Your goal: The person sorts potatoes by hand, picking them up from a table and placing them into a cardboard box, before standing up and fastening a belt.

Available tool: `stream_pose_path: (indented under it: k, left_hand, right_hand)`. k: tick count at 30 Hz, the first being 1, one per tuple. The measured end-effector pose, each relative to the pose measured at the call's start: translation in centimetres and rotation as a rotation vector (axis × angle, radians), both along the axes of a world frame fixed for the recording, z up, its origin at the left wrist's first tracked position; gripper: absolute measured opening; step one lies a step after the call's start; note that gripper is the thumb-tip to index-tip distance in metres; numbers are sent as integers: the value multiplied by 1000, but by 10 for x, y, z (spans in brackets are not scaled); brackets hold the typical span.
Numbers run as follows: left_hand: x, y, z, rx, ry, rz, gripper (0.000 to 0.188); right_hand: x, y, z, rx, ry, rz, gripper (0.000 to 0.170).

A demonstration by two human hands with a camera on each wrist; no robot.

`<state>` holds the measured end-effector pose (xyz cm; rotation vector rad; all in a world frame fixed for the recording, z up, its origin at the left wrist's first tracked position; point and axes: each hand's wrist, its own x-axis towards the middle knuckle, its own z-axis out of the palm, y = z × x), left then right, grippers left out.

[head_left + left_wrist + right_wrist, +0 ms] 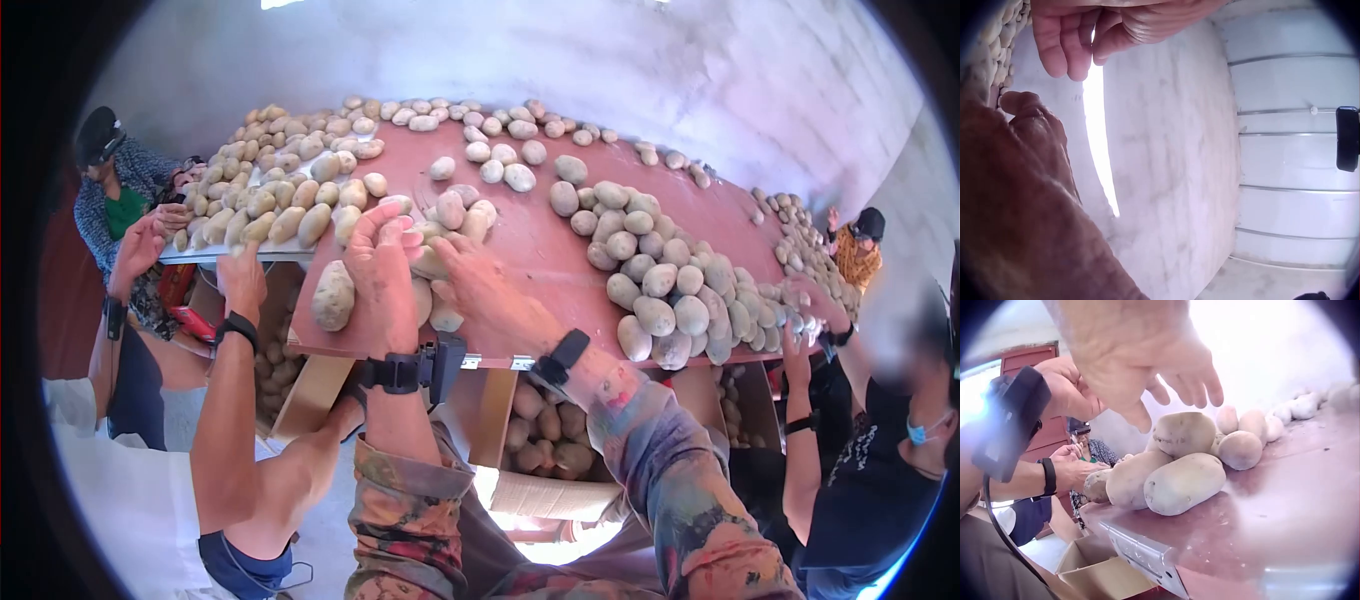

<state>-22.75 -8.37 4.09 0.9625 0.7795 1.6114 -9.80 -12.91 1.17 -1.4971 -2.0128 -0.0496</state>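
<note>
Right grip, fingers spread and angled down, hangs over potatoes by the near edge of the bench; whether it touches them I cannot tell. Left grip is raised beside it, fingers loosely bent. Both partly hide potatoes behind.

Sleeves: blotchy, multicoloured
Left strap: black, buckled
Left camera: black, boxy
Cable: thin, black
Right wristband: black

I could read no lettering anywhere; the white marks on one dark shirt were too small to tell.
</note>
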Motion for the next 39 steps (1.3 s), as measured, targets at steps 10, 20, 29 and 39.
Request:
stream_pose_path:
  k: [10,20,29,39]
  left_hand:
    - [16,-2,3,-13,36,-72,17]
    - [19,-7,2,-7,121,-230,17]
    - [16,-4,-3,7,231,-335,22]
    - [20,-10,6,21,211,-336,18]
  right_hand:
    - [8,40,-14,-232,-29,-3,44]
    - [12,44,-34,-80,115,45,33]
    - [46,-17,27,-260,90,-184,47]
    - [150,-97,24,-300,-28,-381,43]
